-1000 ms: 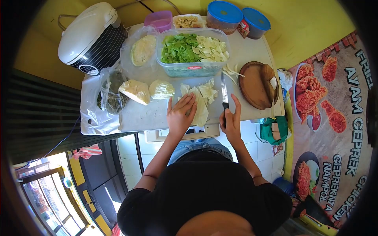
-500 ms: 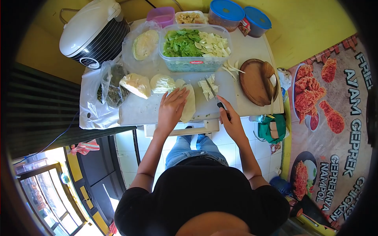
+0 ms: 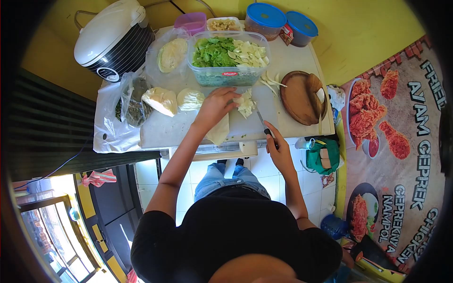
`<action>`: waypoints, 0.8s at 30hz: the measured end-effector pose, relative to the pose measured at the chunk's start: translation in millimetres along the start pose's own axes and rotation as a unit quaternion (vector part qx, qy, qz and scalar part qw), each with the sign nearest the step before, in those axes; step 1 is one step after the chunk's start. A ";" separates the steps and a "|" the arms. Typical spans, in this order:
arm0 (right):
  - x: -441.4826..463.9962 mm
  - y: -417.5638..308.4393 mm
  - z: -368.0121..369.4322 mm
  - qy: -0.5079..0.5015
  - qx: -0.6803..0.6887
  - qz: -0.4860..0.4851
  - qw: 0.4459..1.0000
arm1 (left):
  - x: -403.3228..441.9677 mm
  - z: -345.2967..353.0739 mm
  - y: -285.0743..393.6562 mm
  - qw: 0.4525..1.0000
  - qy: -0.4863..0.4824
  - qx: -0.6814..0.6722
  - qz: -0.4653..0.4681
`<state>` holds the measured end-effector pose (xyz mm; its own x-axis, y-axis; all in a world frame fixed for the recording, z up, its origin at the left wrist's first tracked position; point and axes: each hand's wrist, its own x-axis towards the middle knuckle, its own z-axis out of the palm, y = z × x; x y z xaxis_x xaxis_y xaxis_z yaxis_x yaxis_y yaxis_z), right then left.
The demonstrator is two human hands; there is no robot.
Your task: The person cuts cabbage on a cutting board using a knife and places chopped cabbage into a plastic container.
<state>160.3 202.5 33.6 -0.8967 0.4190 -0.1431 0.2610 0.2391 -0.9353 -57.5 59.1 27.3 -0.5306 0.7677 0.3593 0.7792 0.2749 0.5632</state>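
Note:
My right hand point(image 3: 279, 150) is closed round the black handle of a knife point(image 3: 261, 118), whose blade points up and left beside a small heap of cut cabbage point(image 3: 246, 104). My left hand point(image 3: 218, 107) reaches to the left edge of that heap, fingers partly spread and touching the pieces. Under its wrist lies a larger pale cabbage leaf point(image 3: 219, 130). Two cabbage chunks, one point(image 3: 190, 99) nearer and one point(image 3: 161, 101) farther left, sit beside my left hand. Behind the heap stands a clear tub point(image 3: 226, 78) holding green leaves and chopped cabbage.
A round wooden mortar point(image 3: 296, 99) with a pestle sits at the right, near pale strips point(image 3: 271, 82). Blue-lidded containers point(image 3: 265, 21), a purple box point(image 3: 190, 22) and a bagged cabbage point(image 3: 172, 55) stand at the back. At left are a rice cooker point(image 3: 113, 37) and a plastic bag point(image 3: 134, 104).
My left hand has moved from the large leaf up and right to the cut pieces. The knife blade has drawn back from over the heap to its right side.

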 end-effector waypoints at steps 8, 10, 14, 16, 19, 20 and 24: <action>9.8 -11.9 10.7 -0.030 0.050 0.010 0.998 | -10.7 -38.2 12.5 0.992 -0.059 -0.068 -0.086; 17.8 -10.3 16.8 -0.047 0.061 -0.030 0.997 | -20.9 -44.9 15.4 0.987 -0.008 -0.103 -0.124; 28.8 -8.2 26.2 -0.082 0.039 -0.023 0.996 | -38.3 -56.5 29.8 0.974 0.031 -0.136 -0.181; 33.2 -5.1 28.3 -0.056 0.003 -0.018 0.998 | -46.4 -50.8 32.2 0.958 0.053 -0.183 -0.213; 34.3 -5.0 22.5 -0.034 -0.009 -0.015 0.999 | -53.2 -26.1 44.6 0.934 0.090 -0.264 -0.222; 33.5 -4.6 20.7 -0.034 -0.008 -0.014 0.999 | -55.3 -15.1 47.2 0.934 0.089 -0.265 -0.224; 26.3 -7.5 11.9 -0.030 0.017 -0.022 0.999 | -61.3 13.3 48.9 0.964 0.147 -0.112 -0.190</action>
<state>130.6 201.3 33.0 -0.9269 0.3558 -0.1194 0.2094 0.2262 -0.9513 17.6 33.2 23.0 -0.8612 0.4297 0.2713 0.4348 0.3466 0.8312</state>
